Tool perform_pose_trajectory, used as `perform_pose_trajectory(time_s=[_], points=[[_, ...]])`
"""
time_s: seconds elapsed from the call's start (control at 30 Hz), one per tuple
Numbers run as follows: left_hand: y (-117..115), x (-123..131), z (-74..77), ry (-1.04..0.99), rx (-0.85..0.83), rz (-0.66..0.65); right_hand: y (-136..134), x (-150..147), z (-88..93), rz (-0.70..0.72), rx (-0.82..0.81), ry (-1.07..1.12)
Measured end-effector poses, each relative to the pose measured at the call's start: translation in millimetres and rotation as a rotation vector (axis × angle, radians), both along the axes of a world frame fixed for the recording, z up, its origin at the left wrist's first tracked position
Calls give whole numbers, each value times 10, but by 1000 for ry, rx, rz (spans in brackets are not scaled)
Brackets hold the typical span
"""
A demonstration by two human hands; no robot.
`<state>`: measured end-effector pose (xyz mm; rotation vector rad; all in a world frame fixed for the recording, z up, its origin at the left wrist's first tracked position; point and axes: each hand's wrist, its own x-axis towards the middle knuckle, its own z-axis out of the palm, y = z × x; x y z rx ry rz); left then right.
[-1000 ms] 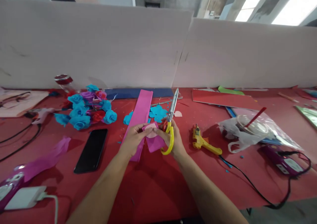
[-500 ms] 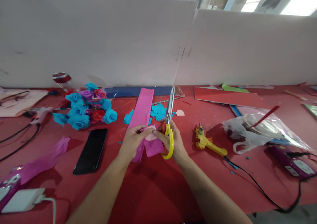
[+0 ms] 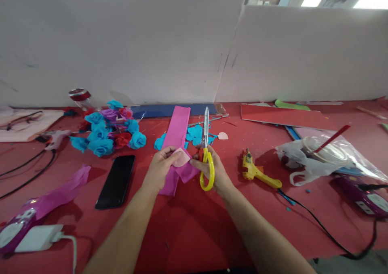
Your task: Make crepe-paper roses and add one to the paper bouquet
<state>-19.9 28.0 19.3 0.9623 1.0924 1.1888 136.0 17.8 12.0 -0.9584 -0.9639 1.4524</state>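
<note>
My left hand (image 3: pixel 159 167) pinches a pale pink petal-shaped paper piece (image 3: pixel 181 159) against magenta crepe paper (image 3: pixel 187 172). In my right hand (image 3: pixel 216 169) are yellow-handled scissors (image 3: pixel 207 173), blades pointing up and away from me; the thumb and finger of this hand also touch the right edge of the magenta paper. Beneath and behind the hands lies a long folded magenta strip (image 3: pixel 176 128). Blue paper petals (image 3: pixel 194 134) lie on both sides of it, and another pale pink petal piece (image 3: pixel 222 135) rests to the right.
A bunch of paper flowers (image 3: pixel 103 134) and a black phone (image 3: pixel 115 181) are on the left. To the right lie a yellow glue gun (image 3: pixel 259 175) with its cord and a plastic bag (image 3: pixel 300 161) around a tub. A white partition (image 3: pixel 121 47) stands behind the red table (image 3: pixel 188 233).
The magenta piece and pale petal have been turned in my fingers, so the petal now faces up more fully. The scissors have swung more upright. The view has shifted slightly.
</note>
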Motion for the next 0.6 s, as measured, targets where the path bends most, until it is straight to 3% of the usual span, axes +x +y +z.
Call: perform_pose_trajectory(time_s=[0.13, 0.37, 0.6], points=[[18, -34, 28, 8, -79, -83, 20, 39, 28, -1, -35, 11], [11, -47, 9, 97, -114, -247, 21, 106, 16, 132, -85, 20], [46, -49, 38, -178, -146, 120, 49, 86, -20, -82, -50, -54]])
